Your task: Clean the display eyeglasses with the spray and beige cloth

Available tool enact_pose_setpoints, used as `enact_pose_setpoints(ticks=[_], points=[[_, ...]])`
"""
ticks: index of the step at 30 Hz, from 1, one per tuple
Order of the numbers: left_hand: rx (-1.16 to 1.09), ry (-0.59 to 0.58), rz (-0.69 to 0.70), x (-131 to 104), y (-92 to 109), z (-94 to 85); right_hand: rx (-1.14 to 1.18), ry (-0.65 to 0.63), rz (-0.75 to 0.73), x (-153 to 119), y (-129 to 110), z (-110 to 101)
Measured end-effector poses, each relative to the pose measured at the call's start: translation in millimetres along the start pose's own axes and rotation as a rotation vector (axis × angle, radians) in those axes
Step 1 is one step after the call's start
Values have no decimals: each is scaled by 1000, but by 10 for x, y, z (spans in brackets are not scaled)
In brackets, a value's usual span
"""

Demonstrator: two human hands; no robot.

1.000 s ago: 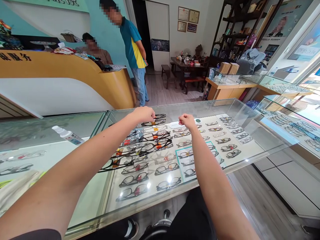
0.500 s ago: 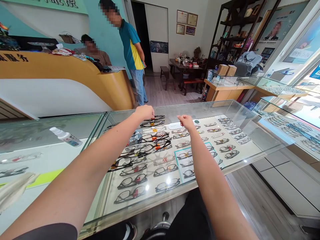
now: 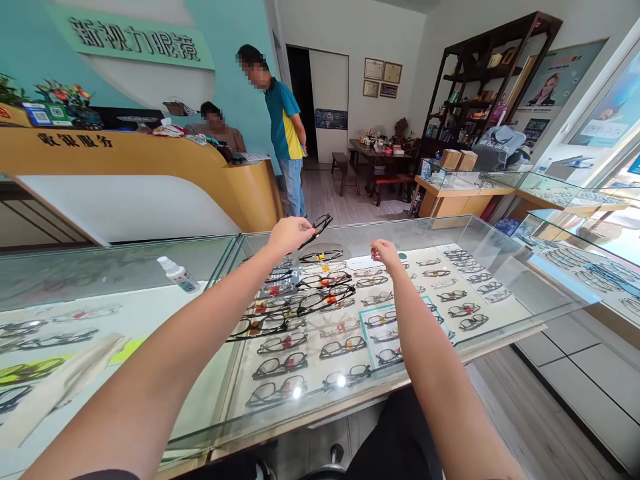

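My left hand [image 3: 291, 235] pinches a pair of dark-framed eyeglasses [image 3: 321, 225] by one side, raised above the far edge of the glass display case [image 3: 225, 410]. To the right, my right hand [image 3: 384, 252] hovers over the case with its fingers curled in and nothing visible in them. Below and between my arms, several dark eyeglasses [image 3: 327, 300] with orange tags rest on the glass top, some partly behind my left forearm. More eyeglasses [image 3: 280, 365] lie in rows on white inside the case.
A spray bottle [image 3: 177, 273] and a pale cloth [image 3: 65, 393] are on the left part of the counter. Beyond it are a curved reception desk [image 3: 255, 193], a seated person [image 3: 220, 130] and a standing person [image 3: 284, 120]. More display cases [image 3: 465, 190] stand to the right.
My left hand has lifted a pair of eyeglasses off the stack at the far edge. My right hand stays curled above the case. The view has tilted up and turned left.
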State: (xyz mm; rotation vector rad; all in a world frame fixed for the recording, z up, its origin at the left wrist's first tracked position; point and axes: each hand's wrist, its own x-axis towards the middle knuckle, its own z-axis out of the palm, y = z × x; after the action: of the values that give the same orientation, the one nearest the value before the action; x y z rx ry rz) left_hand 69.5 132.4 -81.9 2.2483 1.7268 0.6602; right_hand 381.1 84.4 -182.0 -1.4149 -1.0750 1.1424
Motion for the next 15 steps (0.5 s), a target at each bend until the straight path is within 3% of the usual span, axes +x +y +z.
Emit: enact_pose_setpoints(ticks=[3, 7, 11, 15], points=[[-221, 103, 3, -350, -97, -185, -11, -25, -29, -38, -59, 18], [-505, 139, -30, -927, -313, -356, -29, -110, -111, -161, -236, 163], [-729, 142, -64, -1424, -507, -393, -25, -274, -241, -496, -436, 572], [-893, 156, -105, -1734, -558, -296, 21, -485, -339, -978, -493, 1120]])
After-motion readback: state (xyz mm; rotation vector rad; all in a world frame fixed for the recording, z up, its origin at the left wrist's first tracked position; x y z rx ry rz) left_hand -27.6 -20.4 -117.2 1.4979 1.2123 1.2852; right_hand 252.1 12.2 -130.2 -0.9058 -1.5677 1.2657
